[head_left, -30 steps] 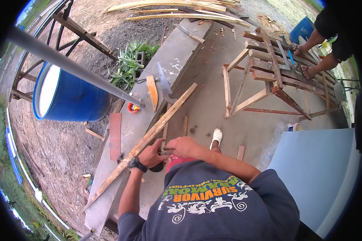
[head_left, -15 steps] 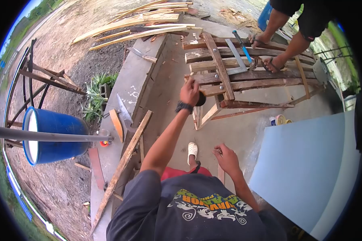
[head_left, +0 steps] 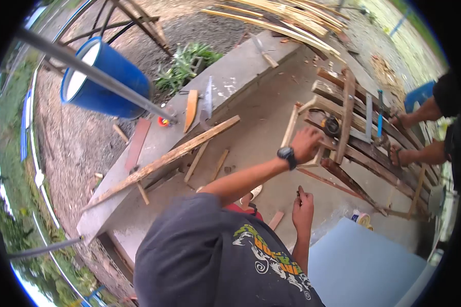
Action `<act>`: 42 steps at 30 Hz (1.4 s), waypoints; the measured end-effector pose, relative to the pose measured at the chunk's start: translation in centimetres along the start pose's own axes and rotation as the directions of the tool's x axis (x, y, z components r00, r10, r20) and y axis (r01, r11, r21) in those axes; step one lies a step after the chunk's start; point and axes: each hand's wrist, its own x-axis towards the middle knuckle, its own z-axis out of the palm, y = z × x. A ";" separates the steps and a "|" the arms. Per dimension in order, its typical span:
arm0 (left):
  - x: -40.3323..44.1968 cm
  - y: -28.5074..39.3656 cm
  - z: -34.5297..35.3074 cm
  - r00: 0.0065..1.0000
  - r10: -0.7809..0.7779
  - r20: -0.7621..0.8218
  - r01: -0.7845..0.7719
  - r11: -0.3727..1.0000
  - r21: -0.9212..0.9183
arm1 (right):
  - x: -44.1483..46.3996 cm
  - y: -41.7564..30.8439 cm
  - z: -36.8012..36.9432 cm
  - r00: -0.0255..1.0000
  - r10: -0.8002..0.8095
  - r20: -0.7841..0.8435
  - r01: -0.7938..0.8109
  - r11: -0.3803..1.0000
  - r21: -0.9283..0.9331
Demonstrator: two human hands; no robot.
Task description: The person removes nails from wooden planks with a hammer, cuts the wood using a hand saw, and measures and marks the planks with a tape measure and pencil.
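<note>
My left hand [head_left: 307, 145], with a watch on its wrist, is open at the near end of a slatted wooden frame [head_left: 347, 110]. Its fingertips are close to the end of a slat; contact is unclear. Just beyond them, a round black object [head_left: 331, 126], perhaps a tape measure, lies on the slats. My right hand [head_left: 304, 204] is raised over the floor with thumb and fingers pinched around something small and dark. On the slats, a metal square [head_left: 369, 116] lies beside a blue-handled hammer [head_left: 380, 112].
Another person's foot [head_left: 398, 155] rests on the slats at right. A light-blue sheet [head_left: 363, 261] lies at lower right. A long board [head_left: 164, 162] leans on the concrete ledge [head_left: 228, 84], where a hand saw [head_left: 208, 97] lies. Beyond are a blue barrel [head_left: 115, 79] and stacked lumber [head_left: 292, 18].
The view has swung left. My left hand has let go of the round black object, which now lies on the slats. My right hand has risen closer to the wooden frame.
</note>
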 end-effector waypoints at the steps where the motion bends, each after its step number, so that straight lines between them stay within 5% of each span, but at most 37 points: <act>1: -3.4 0.9 -2.5 0.996 0.055 0.074 -0.054 0.998 -0.021 | 1.3 -1.4 0.1 0.992 0.084 0.093 -0.095 0.988 0.126; 4: -12.8 3.0 -9.4 0.975 0.059 0.216 -0.029 0.990 -0.141 | 4.1 -7.0 0.8 0.945 0.153 0.289 -0.223 0.948 0.228; 5: -15.3 3.7 -11.5 0.952 -0.146 0.268 0.205 0.956 -0.210 | 4.3 -7.4 2.3 0.935 0.076 0.346 -0.184 0.939 0.291; 9: -23.7 2.3 -19.4 0.917 -0.386 0.098 0.397 0.906 -0.147 | 4.4 -11.1 9.2 0.822 -0.148 0.550 -0.108 0.908 0.406; 12: -31.4 1.9 -24.8 0.840 -0.527 0.127 0.531 0.847 0.002 | 3.0 -16.1 14.2 0.699 -0.312 0.644 0.008 0.904 0.428; 15: -38.7 2.6 -27.6 0.783 -0.619 -0.058 0.620 0.784 0.007 | 0.3 -22.0 17.9 0.404 -0.251 0.879 -0.131 0.936 0.328; 16: -41.4 2.8 -28.3 0.744 -0.661 -0.099 0.666 0.745 0.029 | -1.1 -22.5 20.3 0.425 -0.229 0.875 -0.143 0.938 0.315; 18: -46.4 2.7 -29.5 0.637 -0.758 -0.140 0.766 0.642 0.005 | -1.9 -22.2 25.7 0.358 -0.485 0.798 0.094 0.869 0.486; 19: -49.8 1.9 -28.9 0.560 -0.805 -0.195 0.815 0.578 -0.044 | -0.6 -21.9 28.5 0.389 -0.473 0.790 0.140 0.878 0.457; 23: -71.7 -2.7 -19.2 -0.076 -0.963 -0.259 0.892 0.051 -0.449 | 8.3 -20.8 41.4 0.595 -0.402 0.696 0.318 0.913 0.255; 24: -77.5 -1.6 -16.2 -0.329 -0.928 -0.174 0.886 -0.241 -0.396 | 11.1 -19.1 45.1 0.649 -0.414 0.638 0.362 0.906 0.220; 25: -86.5 -0.4 -9.9 -0.473 -0.858 -0.198 0.873 -0.427 -0.235 | 14.0 -18.4 48.3 0.691 -0.397 0.604 0.462 0.885 0.053; 27: -92.0 8.2 -6.7 -0.682 -0.674 0.283 0.680 -0.727 -0.093 | 20.4 -15.3 55.5 0.736 -0.385 0.557 0.460 0.888 0.005; 29: -90.1 14.3 -7.9 -0.549 -0.714 0.434 0.832 -0.415 0.369 | 25.5 -14.2 61.4 0.774 -0.182 0.607 0.322 0.938 -0.129; 30: -88.7 17.5 -8.8 -0.474 -0.723 0.503 0.833 -0.182 0.523 | 24.8 -13.6 64.0 0.751 -0.288 0.594 0.467 0.868 -0.170; 32: -91.1 22.4 -5.0 -0.801 -0.498 0.332 0.540 -0.840 0.044 | 30.2 -10.4 67.6 0.789 -0.101 0.606 0.354 0.881 -0.314; 33: -87.8 23.2 -7.0 -0.834 -0.344 0.432 0.381 -0.925 -0.002 | 29.9 -11.5 68.7 0.801 -0.007 0.599 0.307 0.864 -0.400; 34: -86.0 23.5 -7.4 -0.849 -0.307 0.429 0.214 -0.944 -0.253 | 30.1 -12.9 68.7 0.818 0.084 0.569 0.259 0.830 -0.495; 36: -81.1 21.5 -10.4 -0.878 -0.374 0.299 0.201 -0.855 -0.478 | 29.7 -15.5 68.7 0.803 0.197 0.562 0.233 0.763 -0.602; 39: -80.2 18.3 -11.3 -0.853 -0.492 0.175 0.347 -0.784 -0.515 | 30.4 -14.3 71.0 0.795 0.232 0.560 0.167 0.805 -0.570; 42: -79.7 14.3 -13.8 -0.821 -0.526 0.225 0.291 -0.722 -0.628 | 32.4 -6.2 76.9 0.840 0.176 0.513 0.133 0.850 -0.510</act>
